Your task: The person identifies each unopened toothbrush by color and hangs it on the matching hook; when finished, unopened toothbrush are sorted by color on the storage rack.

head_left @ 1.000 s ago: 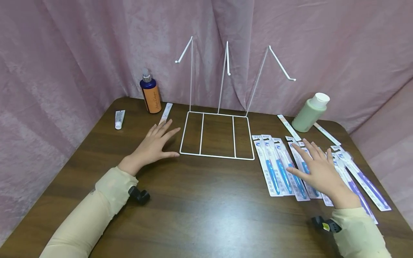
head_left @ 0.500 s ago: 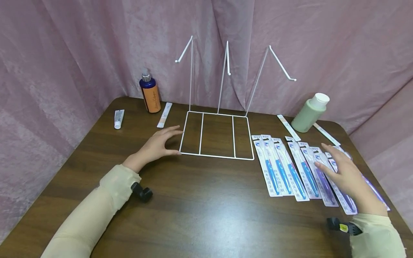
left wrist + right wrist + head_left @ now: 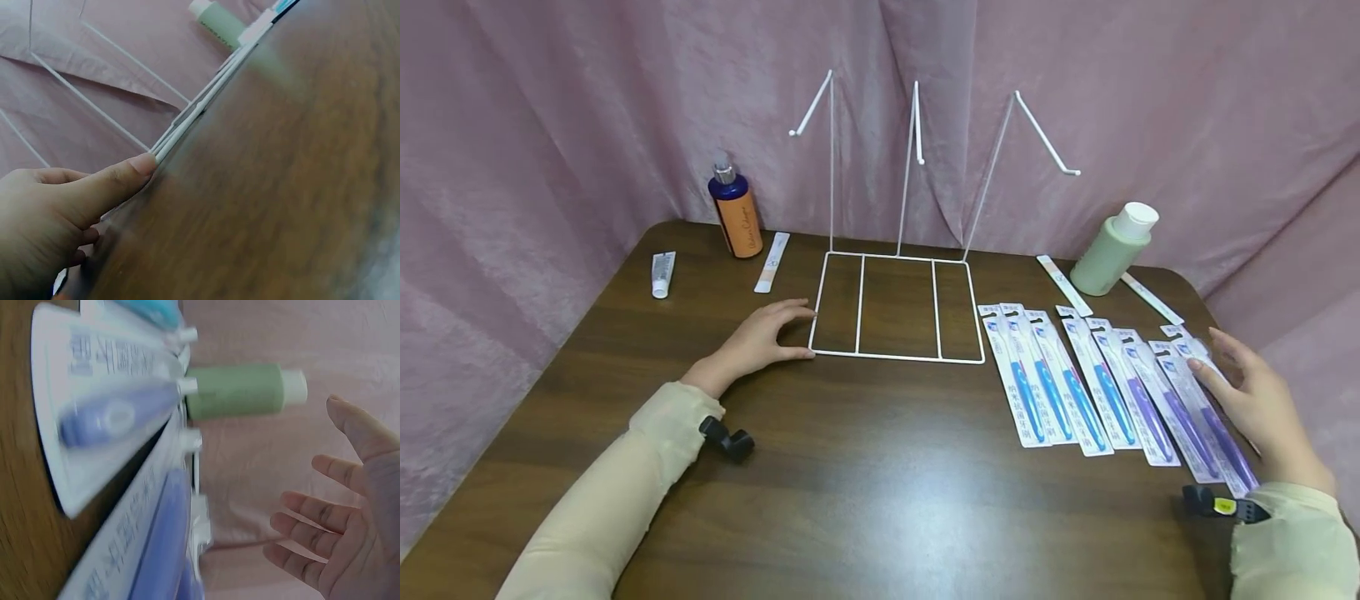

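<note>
A white wire display rack stands mid-table, its three upright rods ending in hooks. My left hand holds the rack's front left corner, thumb at the corner and fingertips at the left bar. The left wrist view has the thumb against the wire. To the rack's right, several packaged toothbrushes, blue then purple, lie in an overlapping row. My right hand is over the row's right end, fingers apart and bent. In the right wrist view a purple toothbrush pack lies apart from those fingers.
An orange and blue bottle and a small white tube are back left. A green bottle with a white cap leans back right. Narrow white strips lie near both bottles. A pink curtain hangs behind the table.
My right hand has moved right, from above the middle of the toothbrushes to the row's right end. My left hand has closed in on the rack's corner. The head view has shifted slightly.
</note>
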A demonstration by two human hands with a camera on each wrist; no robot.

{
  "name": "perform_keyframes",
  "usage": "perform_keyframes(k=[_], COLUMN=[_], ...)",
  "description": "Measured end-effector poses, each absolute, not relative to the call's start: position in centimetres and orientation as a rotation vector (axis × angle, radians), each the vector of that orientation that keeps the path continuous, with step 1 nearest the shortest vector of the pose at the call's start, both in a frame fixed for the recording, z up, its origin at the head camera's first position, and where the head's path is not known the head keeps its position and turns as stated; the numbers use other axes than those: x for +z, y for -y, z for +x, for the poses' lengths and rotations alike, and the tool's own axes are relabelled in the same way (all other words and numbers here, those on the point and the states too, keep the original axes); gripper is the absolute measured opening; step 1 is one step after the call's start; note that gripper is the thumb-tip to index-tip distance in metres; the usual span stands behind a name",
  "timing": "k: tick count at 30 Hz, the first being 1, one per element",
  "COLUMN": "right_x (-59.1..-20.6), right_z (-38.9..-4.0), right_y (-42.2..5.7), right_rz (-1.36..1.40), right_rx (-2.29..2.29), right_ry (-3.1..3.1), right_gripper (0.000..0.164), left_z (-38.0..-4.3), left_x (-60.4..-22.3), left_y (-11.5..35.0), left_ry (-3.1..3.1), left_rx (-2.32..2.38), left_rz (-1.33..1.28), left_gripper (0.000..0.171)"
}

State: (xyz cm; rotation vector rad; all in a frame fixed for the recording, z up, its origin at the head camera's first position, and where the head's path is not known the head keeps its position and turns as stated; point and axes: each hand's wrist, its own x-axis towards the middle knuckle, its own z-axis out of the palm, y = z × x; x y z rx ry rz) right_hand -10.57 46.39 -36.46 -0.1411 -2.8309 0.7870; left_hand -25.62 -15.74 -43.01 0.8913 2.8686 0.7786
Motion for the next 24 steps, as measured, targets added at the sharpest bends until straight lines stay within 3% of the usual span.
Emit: perform_keyframes(k=[24], right_x=[-40.1], right_z=[-8.6], right_y=[-53.0], right_rz=[-0.443], right_rx=[0.699], right_ry=[2.915], right_gripper=[0.06], left_z=[-26.0], left_x=[-43.5], left_y=[15.6], left_ry=[-2.897], left_rx=[0.708], left_rz=[0.898], left_gripper=[0.068])
